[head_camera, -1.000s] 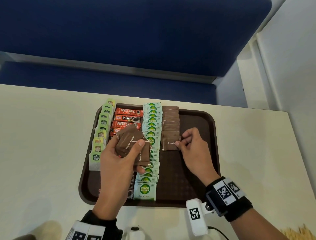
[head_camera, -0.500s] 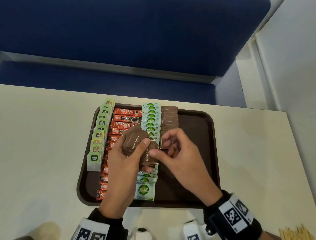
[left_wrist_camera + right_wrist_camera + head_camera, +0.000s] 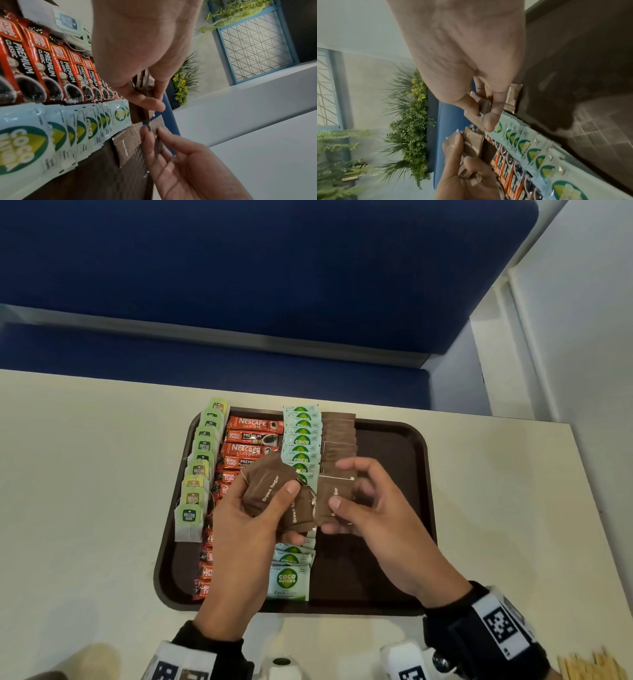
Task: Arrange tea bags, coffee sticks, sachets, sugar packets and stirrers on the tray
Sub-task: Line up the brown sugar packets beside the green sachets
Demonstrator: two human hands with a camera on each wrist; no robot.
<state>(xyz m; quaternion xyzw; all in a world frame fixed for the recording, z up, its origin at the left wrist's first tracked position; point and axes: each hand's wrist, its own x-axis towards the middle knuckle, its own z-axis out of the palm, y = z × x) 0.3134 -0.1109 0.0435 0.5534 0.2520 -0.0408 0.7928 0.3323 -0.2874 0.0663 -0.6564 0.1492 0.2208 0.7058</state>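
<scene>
A: Status, left to right?
B: Left hand (image 3: 246, 529) grips a fan of brown sugar packets (image 3: 270, 491) above the tray (image 3: 394, 460). Just right of it, right hand (image 3: 380, 525) pinches one packet (image 3: 334, 498), thumb on top.

I am holding a fan of brown sugar packets (image 3: 270, 491) in my left hand (image 3: 246, 529) above the tray (image 3: 407, 474), while my right hand (image 3: 376, 518) is pinching one brown packet (image 3: 330, 501) just beside them. Rows of tea bags (image 3: 198, 470), coffee sticks (image 3: 253, 440) and green sachets (image 3: 301, 436) are lying on the tray, on the pale tabletop (image 3: 85, 474).
</scene>
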